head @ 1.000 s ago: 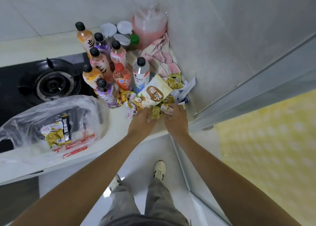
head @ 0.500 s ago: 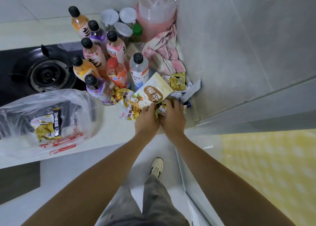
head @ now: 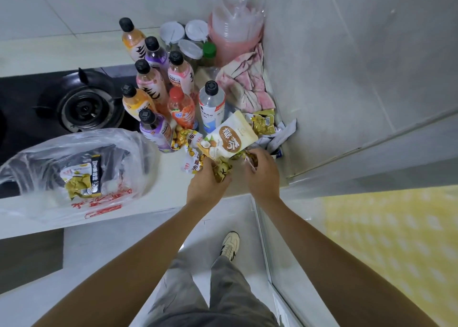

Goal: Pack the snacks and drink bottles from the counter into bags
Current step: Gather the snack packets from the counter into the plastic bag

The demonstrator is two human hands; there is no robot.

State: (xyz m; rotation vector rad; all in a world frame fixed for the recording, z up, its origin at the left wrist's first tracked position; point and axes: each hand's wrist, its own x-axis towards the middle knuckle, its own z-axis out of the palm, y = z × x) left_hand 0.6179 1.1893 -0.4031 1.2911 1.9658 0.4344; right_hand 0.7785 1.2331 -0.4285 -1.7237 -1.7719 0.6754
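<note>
A heap of snack packets lies in the counter's right corner, topped by a cream coconut pouch [head: 230, 138]. My left hand [head: 207, 184] grips small gold-wrapped snacks [head: 221, 170] at the heap's near edge. My right hand [head: 262, 175] pinches a small dark wrapped snack [head: 252, 159] beside it. Several drink bottles stand behind the heap, among them a clear water bottle [head: 212, 105] and an orange bottle [head: 182, 108]. A clear plastic bag [head: 74, 173] with red print lies open on the counter to the left, holding a yellow-and-black snack packet [head: 83, 179].
A black gas burner [head: 83, 107] sits at the left behind the bag. White-lidded jars [head: 188, 38], a pink plastic bag [head: 234, 37] and a pink cloth [head: 245, 86] fill the back corner. Tiled walls close the back and right. The counter edge [head: 148, 209] runs just below my hands.
Both hands have drawn back slightly from the heap and now hold small wrapped snacks. The view has shifted a little.
</note>
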